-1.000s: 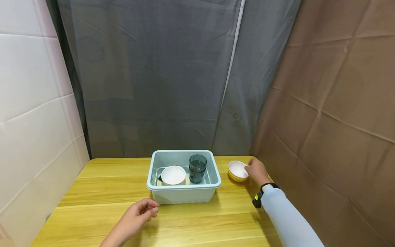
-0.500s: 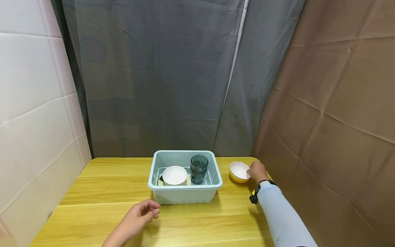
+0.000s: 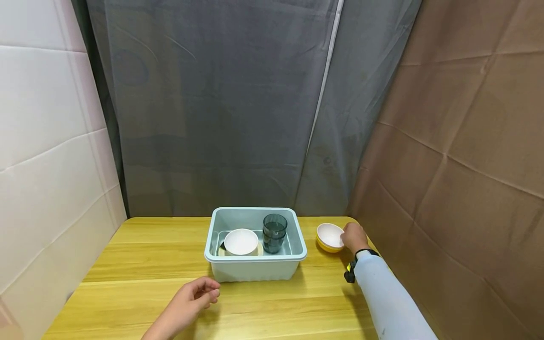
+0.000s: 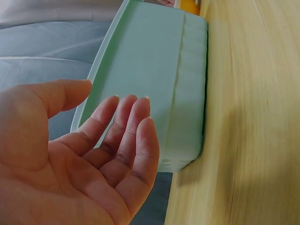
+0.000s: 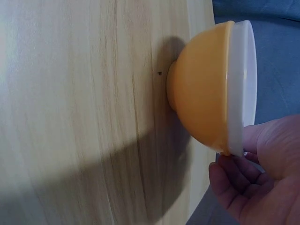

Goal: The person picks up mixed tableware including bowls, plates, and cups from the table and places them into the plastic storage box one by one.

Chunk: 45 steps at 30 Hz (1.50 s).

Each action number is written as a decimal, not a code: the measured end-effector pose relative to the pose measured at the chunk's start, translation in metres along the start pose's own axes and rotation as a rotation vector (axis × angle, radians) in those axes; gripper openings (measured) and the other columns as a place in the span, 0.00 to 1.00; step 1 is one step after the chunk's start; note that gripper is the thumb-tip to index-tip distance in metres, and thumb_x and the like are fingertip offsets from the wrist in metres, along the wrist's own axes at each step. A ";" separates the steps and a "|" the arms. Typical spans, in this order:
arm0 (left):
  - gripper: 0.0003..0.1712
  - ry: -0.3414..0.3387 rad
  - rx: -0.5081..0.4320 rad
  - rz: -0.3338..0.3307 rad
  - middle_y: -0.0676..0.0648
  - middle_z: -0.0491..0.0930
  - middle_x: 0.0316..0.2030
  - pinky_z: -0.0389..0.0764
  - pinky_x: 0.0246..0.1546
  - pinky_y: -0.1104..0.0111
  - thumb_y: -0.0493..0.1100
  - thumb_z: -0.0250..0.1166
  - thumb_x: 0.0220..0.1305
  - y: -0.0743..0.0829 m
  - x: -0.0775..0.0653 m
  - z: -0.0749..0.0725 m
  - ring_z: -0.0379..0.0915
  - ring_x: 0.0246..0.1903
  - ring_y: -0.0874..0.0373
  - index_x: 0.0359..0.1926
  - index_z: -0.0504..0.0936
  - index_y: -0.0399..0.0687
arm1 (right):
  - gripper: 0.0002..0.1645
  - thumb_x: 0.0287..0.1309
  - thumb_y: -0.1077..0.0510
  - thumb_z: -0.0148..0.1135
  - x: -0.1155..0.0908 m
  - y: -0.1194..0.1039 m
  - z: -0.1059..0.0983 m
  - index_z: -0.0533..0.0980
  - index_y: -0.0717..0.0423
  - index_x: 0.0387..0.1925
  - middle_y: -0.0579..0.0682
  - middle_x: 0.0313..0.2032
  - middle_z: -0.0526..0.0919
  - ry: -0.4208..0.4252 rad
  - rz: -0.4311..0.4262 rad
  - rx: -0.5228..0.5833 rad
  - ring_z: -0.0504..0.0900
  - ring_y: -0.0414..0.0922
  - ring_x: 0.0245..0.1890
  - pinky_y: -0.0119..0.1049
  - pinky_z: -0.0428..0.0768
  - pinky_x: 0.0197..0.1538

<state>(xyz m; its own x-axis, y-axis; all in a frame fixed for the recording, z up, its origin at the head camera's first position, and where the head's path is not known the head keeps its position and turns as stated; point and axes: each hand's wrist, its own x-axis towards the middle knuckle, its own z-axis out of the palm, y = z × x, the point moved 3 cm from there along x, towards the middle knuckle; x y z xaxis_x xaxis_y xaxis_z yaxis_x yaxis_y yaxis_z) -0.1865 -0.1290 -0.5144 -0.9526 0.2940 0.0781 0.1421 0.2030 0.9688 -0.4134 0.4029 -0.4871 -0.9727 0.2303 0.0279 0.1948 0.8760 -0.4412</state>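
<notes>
At the table's right end, my right hand (image 3: pixel 355 237) pinches the near-right rim of a yellow bowl (image 5: pixel 201 89) with a white inside and a raised white rim. Whether this is one bowl or a white one nested in a yellow one, I cannot tell. The bowl stands upright, its foot at the tabletop. My left hand (image 4: pixel 93 159) hovers palm-inward with loosely bent fingers, holding nothing, close to the front left corner of a pale green-blue bin (image 3: pixel 255 270). Inside that bin are a white bowl (image 3: pixel 241 242) on a cream plate (image 3: pixel 260 250) and dark see-through cups (image 3: pixel 274 233), stacked.
The wooden table (image 3: pixel 140 264) carries the bin near its middle. A grey curtain (image 3: pixel 212 118) hangs behind it, a brown cloth wall (image 3: pixel 459 165) rises close to my right arm, and a white one (image 3: pixel 46 141) stands at the left.
My right wrist has turned and lowered slightly while the fingers stay at the bowl's rim. The view has shifted a little; the bin and left hand look otherwise the same.
</notes>
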 end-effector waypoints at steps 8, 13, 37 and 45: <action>0.11 0.003 -0.012 -0.009 0.42 0.85 0.44 0.87 0.43 0.65 0.38 0.66 0.80 -0.004 -0.001 -0.001 0.84 0.43 0.52 0.55 0.84 0.35 | 0.16 0.71 0.65 0.66 0.002 0.002 0.000 0.81 0.74 0.53 0.66 0.47 0.86 0.004 -0.018 -0.028 0.84 0.60 0.45 0.58 0.86 0.58; 0.10 0.010 -0.008 -0.004 0.41 0.85 0.43 0.86 0.43 0.67 0.37 0.67 0.79 -0.002 -0.003 -0.002 0.84 0.43 0.52 0.54 0.84 0.34 | 0.16 0.72 0.64 0.66 -0.001 0.000 -0.002 0.80 0.75 0.53 0.66 0.44 0.86 0.017 -0.042 -0.058 0.84 0.59 0.42 0.57 0.87 0.57; 0.11 0.007 -0.008 -0.024 0.42 0.85 0.44 0.87 0.44 0.63 0.38 0.66 0.81 -0.002 -0.003 -0.004 0.85 0.45 0.49 0.55 0.84 0.35 | 0.15 0.75 0.56 0.64 -0.008 -0.010 -0.025 0.83 0.69 0.41 0.58 0.33 0.83 0.000 -0.043 -0.001 0.80 0.54 0.33 0.44 0.84 0.38; 0.10 0.027 0.009 0.011 0.44 0.85 0.42 0.87 0.43 0.65 0.39 0.67 0.80 0.002 0.000 -0.004 0.85 0.44 0.51 0.54 0.85 0.36 | 0.23 0.78 0.54 0.60 -0.016 -0.009 -0.041 0.79 0.75 0.53 0.67 0.45 0.83 -0.024 -0.023 0.148 0.85 0.56 0.36 0.45 0.90 0.39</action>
<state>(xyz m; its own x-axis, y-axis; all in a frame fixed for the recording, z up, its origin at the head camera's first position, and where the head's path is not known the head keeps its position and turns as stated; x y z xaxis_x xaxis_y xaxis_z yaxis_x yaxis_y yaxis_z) -0.1869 -0.1326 -0.5115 -0.9579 0.2709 0.0951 0.1548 0.2083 0.9657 -0.3946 0.4084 -0.4465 -0.9799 0.1988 0.0187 0.1533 0.8087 -0.5679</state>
